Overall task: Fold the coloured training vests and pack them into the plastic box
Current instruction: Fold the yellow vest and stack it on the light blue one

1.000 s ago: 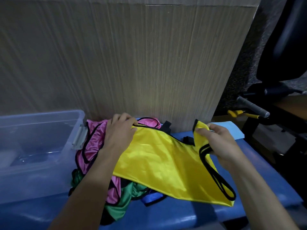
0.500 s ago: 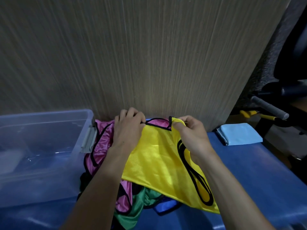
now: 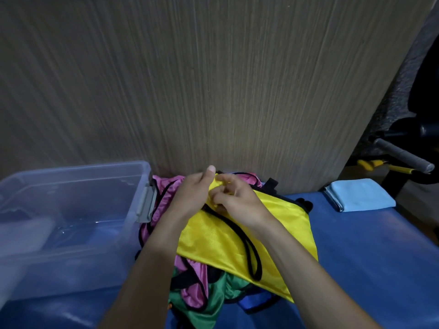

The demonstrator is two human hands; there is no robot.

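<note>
On my far left the plastic box [image 3: 71, 224] is sitting open on the blue surface [image 3: 370, 252], its grey latch [image 3: 146, 205] hanging on the wall that faces the clothes. Something pale is lying inside it at the left, too blurred for me to name. Just beside the latch a pile of vests is crowding against the box: a pink vest [image 3: 164, 195] at the back, more pink and a green vest [image 3: 213, 302] spilling toward me, and a scrap of blue fabric [image 3: 254, 302] poking out underneath. The yellow vest [image 3: 285, 224] is lying on top of this pile, doubled over, its black-trimmed armhole looping down toward my right forearm. A wood-grain panel [image 3: 213, 79] is standing upright right behind the pile.

My left hand [image 3: 192, 195] is reaching in over the pink cloth, fingers curled, pinching the top edge of the yellow vest with the thumb sticking up. My right hand [image 3: 237, 200] is meeting it there, touching it, fingers bent and gripping the same bunched edge. Both forearms are converging from the bottom of the view and hiding part of the pile.

Further right a folded light-blue cloth [image 3: 358, 195] is resting near the panel's corner, well apart from the vests. Beyond the edge, a grey handle [image 3: 403, 157] and a yellow-handled tool [image 3: 384, 166] are showing in the dark.
</note>
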